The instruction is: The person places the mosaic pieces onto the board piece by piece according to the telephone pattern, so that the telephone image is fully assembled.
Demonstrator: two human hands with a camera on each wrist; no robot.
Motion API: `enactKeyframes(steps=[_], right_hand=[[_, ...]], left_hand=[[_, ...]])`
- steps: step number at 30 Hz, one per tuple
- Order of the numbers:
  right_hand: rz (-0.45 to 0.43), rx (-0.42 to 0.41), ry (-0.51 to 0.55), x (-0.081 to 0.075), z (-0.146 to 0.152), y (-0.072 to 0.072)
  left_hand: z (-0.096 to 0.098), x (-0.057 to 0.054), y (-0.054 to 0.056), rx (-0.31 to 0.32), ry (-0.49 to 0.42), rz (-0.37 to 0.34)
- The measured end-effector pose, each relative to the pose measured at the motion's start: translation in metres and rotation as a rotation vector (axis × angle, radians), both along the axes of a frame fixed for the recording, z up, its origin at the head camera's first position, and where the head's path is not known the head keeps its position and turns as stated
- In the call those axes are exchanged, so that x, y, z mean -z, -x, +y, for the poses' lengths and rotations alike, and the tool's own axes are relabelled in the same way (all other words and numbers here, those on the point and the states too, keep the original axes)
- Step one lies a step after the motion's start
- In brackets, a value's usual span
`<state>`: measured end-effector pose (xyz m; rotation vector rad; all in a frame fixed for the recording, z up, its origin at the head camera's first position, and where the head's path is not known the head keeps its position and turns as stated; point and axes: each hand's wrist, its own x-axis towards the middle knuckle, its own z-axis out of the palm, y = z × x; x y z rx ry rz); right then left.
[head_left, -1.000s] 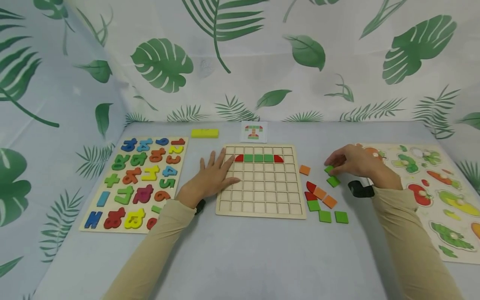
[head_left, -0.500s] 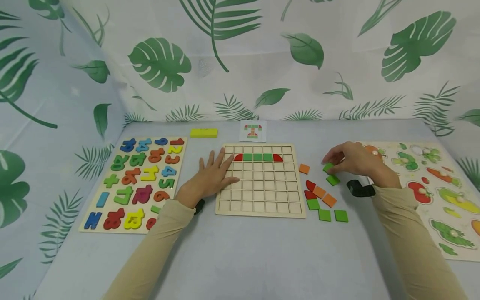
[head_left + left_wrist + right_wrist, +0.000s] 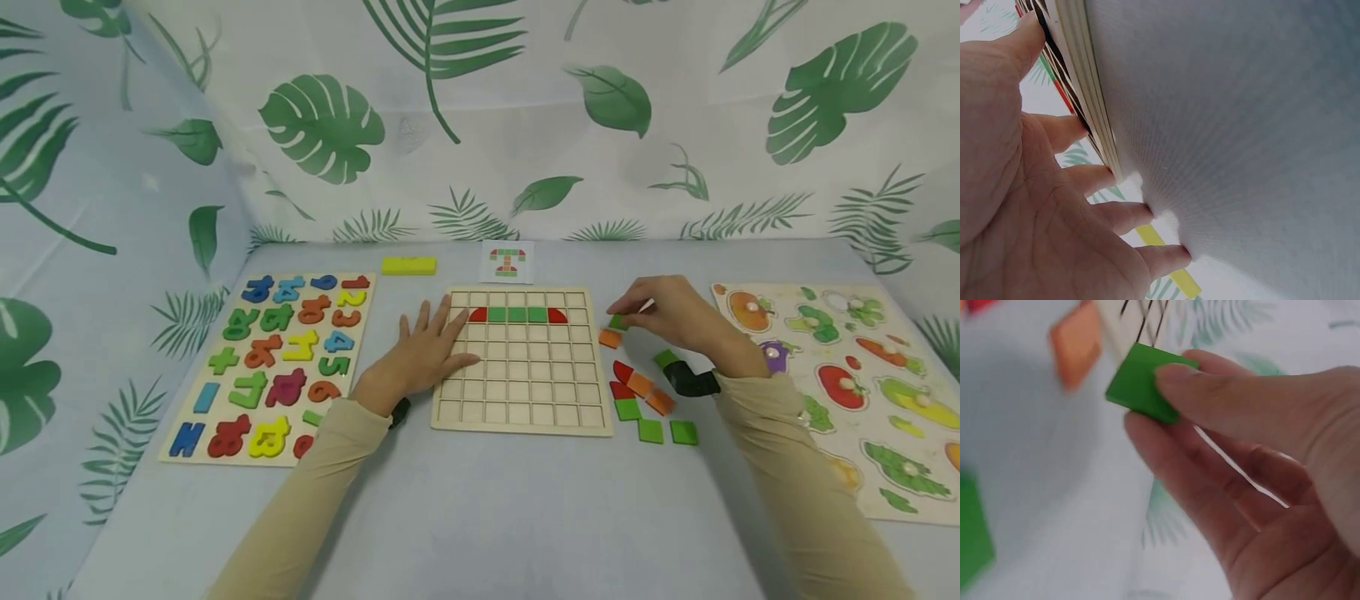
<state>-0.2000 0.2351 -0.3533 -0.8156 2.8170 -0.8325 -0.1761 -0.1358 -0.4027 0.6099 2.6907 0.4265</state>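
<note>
Between thumb and fingers, my right hand (image 3: pixel 667 312) pinches a green square tile (image 3: pixel 1141 384), held just above an orange tile (image 3: pixel 610 337) to the right of the wooden grid board (image 3: pixel 517 421). My left hand (image 3: pixel 416 362) lies with spread, straight fingers on the board's left edge; in the left wrist view its thumb and a finger touch the board's side (image 3: pixel 1094 94). One row of the board bears a red quarter-round tile (image 3: pixel 478 315), several green squares (image 3: pixel 517 315) and another red quarter-round tile (image 3: pixel 557 316).
Loose green tiles (image 3: pixel 650 431), orange tiles (image 3: pixel 639 383) and red tiles (image 3: pixel 622 372) lie right of the board. A pattern card (image 3: pixel 507 262) and yellow block (image 3: pixel 408 266) sit behind it. A number puzzle (image 3: pixel 281 367) is at left, a vegetable puzzle (image 3: pixel 885 417) at right.
My right hand has lifted the green tile off its spot near another green tile and carried it left towards the board. My left hand has stayed in place.
</note>
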Motion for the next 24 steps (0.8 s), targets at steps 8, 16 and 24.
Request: enactKeyframes(steps=[8, 16, 24], right_hand=[[-0.023, -0.035, 0.118, 0.008, -0.045, -0.001], [-0.01, -0.076, 0.129, 0.018, -0.061, 0.004], [0.009, -0.122, 0.109, 0.021, -0.06, 0.009]], left_hand=[[0.002, 0.0, 0.0, -0.007, 0.007, 0.001], [0.002, -0.001, 0.001, -0.003, -0.006, -0.006], [0.002, -0.001, 0.0, -0.009, -0.019, -0.006]])
